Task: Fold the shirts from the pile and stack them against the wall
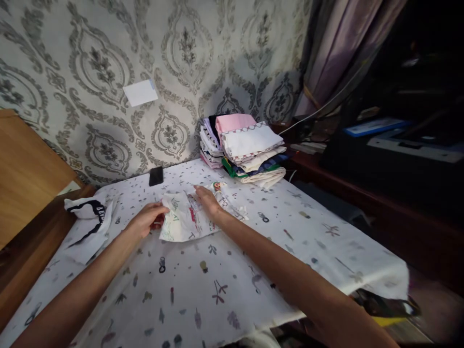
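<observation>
A white printed garment point(181, 220) with red and green lettering lies partly folded on the cloth-covered table. At its left edge my left hand point(148, 217) pinches the fabric between thumb and fingers. My right hand point(208, 199) rests on top of the garment, fingers stretched out and pressed lightly to it. The right part of the garment point(232, 203) spreads out beyond that hand, a small colourful print near its top. To the left, apart from my hands, lies another white garment point(90, 224) with black bands and lettering, loosely crumpled.
Folded clothes point(252, 145) stand in stacks at the table's back right. A black phone point(156, 176) lies near the patterned wall. The patterned tablecloth point(188, 295) hangs over the front edge. Wooden furniture point(32, 174) borders the left side; dark shelving with a cable is at right.
</observation>
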Demonstrator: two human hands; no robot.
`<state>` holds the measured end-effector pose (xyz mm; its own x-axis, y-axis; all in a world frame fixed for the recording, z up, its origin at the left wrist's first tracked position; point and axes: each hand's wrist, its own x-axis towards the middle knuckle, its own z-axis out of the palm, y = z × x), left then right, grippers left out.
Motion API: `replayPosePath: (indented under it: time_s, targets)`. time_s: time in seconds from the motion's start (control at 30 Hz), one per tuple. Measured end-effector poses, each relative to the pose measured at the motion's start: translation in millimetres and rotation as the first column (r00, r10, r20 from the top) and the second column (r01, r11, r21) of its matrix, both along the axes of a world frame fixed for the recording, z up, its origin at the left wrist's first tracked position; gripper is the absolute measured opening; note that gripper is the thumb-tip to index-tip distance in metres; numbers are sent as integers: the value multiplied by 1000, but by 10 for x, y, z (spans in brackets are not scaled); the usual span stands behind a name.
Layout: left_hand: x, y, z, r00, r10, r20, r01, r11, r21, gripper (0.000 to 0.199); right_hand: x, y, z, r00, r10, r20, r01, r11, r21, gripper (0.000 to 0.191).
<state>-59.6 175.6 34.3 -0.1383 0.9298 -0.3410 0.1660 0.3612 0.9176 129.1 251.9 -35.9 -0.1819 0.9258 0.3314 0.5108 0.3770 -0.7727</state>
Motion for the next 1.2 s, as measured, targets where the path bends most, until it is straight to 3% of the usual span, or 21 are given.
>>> replayPosePath:
  time_s: [0.1, 0.2, 0.27, 0.37, 0.47, 0.53, 0.6, 0.73, 0.9, 1.0, 1.07, 1.13, 1.2]
  targets:
    - [444, 197, 256, 996, -89, 26, 86, 992, 87, 24, 226, 1, 126, 965, 47, -258, -94, 981, -171, 78]
    - [891, 374, 312, 957, -282, 66, 268, 948, 170, 27, 519, -34, 210, 825, 67, -561, -307, 887, -346, 94]
    - [1068, 435, 192, 938, -343, -36, 339, 896, 286, 29, 677, -73, 220, 767, 50, -640, -387, 831, -399, 100]
    - [1117, 461, -130, 891, -242, -383, 413, 781, 469, 24, 793, -124, 219, 721, 19, -693, -451, 772, -448, 97]
    - [1069, 479, -432, 766, -129, -629, 531, 678, 508, 30, 805, -143, 243, 693, -14, -721, -509, 698, -504, 75]
    - [1072, 506, -560, 701, -102, -706, 585, 647, 488, 40, 801, -139, 253, 694, -31, -720, -525, 662, -535, 62]
    - [1118, 538, -627, 646, -95, -758, 618, 648, 446, 49, 808, -121, 238, 696, -32, -717, -497, 699, -514, 57]
    - [1260, 566, -663, 506, -147, -850, 681, 673, 289, 63, 852, -32, 135, 747, -77, -660, -250, 888, -386, 68]
    - [1380, 538, -672, 350, -199, -915, 727, 674, 131, 71, 945, 99, 71, 855, -224, -467, 12, 910, -414, 72]
    - [1415, 525, -695, 331, -177, -927, 717, 686, 125, 69, 1020, 55, 147, 929, -250, -273, 164, 939, -301, 63]
    - [1421, 526, -723, 341, -159, -927, 709, 691, 142, 68, 1043, -62, 216, 962, -238, -132, 219, 965, -143, 58]
    - [1397, 550, -750, 370, -143, -918, 726, 661, 190, 60, 1023, -217, 263, 984, -160, 72, 156, 986, 67, 52]
    - [1323, 621, -757, 433, -140, -890, 754, 597, 273, 47, 972, -350, 273, 955, -61, 289, 9, 984, 180, 51]
